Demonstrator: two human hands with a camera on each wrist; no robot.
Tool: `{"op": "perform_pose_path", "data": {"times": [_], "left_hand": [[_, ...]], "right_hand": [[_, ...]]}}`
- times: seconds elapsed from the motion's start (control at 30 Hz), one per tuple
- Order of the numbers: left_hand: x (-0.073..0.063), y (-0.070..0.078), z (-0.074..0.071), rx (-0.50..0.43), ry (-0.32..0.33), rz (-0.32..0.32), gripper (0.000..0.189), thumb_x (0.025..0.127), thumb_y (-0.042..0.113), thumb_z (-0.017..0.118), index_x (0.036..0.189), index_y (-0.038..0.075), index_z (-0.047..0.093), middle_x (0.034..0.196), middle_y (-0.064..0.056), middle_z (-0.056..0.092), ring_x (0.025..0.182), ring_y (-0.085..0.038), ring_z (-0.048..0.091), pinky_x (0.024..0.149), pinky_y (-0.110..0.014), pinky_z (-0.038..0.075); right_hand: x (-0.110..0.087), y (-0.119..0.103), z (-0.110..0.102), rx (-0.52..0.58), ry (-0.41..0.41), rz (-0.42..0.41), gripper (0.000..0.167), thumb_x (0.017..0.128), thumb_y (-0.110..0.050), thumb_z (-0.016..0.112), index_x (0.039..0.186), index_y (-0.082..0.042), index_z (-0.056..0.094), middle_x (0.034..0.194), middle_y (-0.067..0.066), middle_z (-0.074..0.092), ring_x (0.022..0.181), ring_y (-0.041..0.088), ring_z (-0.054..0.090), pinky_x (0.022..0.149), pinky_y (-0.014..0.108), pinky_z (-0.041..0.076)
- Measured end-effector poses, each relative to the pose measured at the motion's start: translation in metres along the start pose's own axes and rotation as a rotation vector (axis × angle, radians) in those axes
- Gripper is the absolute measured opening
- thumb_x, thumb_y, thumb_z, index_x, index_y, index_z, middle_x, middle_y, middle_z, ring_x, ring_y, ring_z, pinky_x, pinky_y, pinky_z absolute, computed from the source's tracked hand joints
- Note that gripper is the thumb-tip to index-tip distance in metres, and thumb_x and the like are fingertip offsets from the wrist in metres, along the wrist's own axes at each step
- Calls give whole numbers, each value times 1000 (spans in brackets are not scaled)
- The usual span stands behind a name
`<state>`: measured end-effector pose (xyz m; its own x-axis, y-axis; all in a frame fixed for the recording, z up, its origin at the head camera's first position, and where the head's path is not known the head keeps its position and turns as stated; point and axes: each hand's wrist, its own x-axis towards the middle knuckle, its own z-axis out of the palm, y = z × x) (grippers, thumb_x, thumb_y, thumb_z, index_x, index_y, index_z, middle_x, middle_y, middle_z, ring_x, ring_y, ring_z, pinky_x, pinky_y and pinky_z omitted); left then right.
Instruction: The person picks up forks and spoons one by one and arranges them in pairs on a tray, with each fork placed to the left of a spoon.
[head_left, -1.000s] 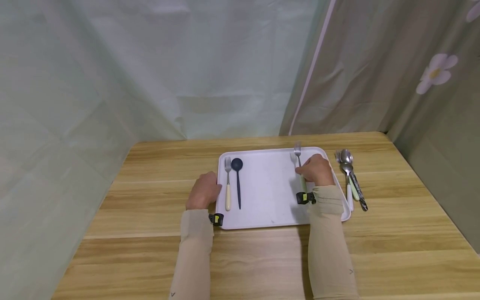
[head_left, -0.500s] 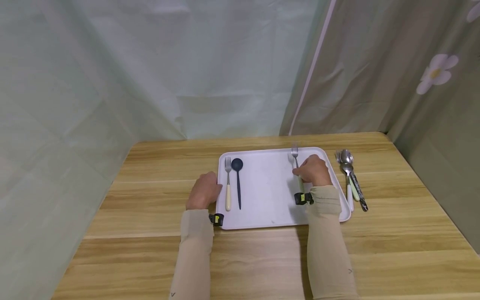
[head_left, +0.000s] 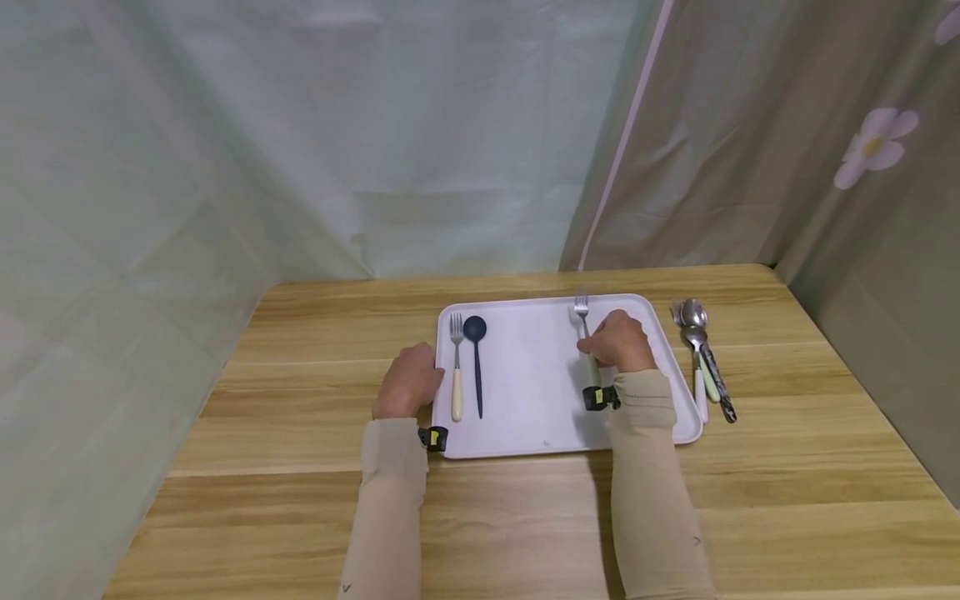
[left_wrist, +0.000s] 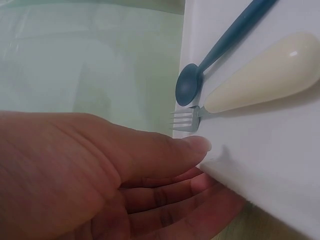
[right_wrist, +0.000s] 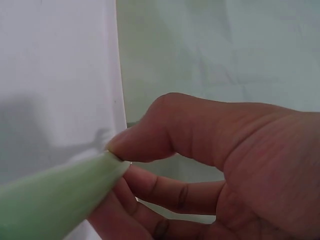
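Right hand (head_left: 622, 342), right of centre in the head view, its grip pinching the handle of one green-handled fork (head_left: 593, 371), tines toward the top of the frame, over the right part of the tray; left hand (head_left: 408, 382), left of centre, its grip closed on the left rim of that white tray (head_left: 528, 375), thumb above, fingers beneath. On the tray's left side: one cream-handled fork (head_left: 457, 392) and, just beside it, one dark spoon (head_left: 475, 329). Right of the tray, on the wood-grain bench (head_left: 300, 417): one overlapping cutlery pile (head_left: 696, 335), spoons included.
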<state>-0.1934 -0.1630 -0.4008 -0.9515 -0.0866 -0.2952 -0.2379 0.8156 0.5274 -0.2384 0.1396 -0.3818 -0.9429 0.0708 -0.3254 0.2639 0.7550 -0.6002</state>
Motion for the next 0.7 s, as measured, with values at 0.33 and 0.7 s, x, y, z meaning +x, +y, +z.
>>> {"op": "perform_pose_path", "data": {"times": [0.33, 0.7], "left_hand": [[-1, -1, 1, 24, 6, 17, 19, 103, 12, 51, 98, -1, 64, 78, -13, 62, 66, -21, 61, 54, -26, 47], [0, -1, 0, 45, 13, 27, 19, 102, 11, 51, 94, -1, 64, 78, -13, 63, 65, -20, 61, 53, -26, 47]], "right_hand": [[-3, -6, 5, -5, -9, -19, 33, 87, -23, 73, 105, 5, 68, 99, 18, 67, 76, 22, 63, 62, 30, 48], [-2, -12, 11, -25, -15, -30, 35, 86, -23, 74, 104, 6, 68, 101, 20, 69, 72, 21, 63, 62, 30, 49]]}}
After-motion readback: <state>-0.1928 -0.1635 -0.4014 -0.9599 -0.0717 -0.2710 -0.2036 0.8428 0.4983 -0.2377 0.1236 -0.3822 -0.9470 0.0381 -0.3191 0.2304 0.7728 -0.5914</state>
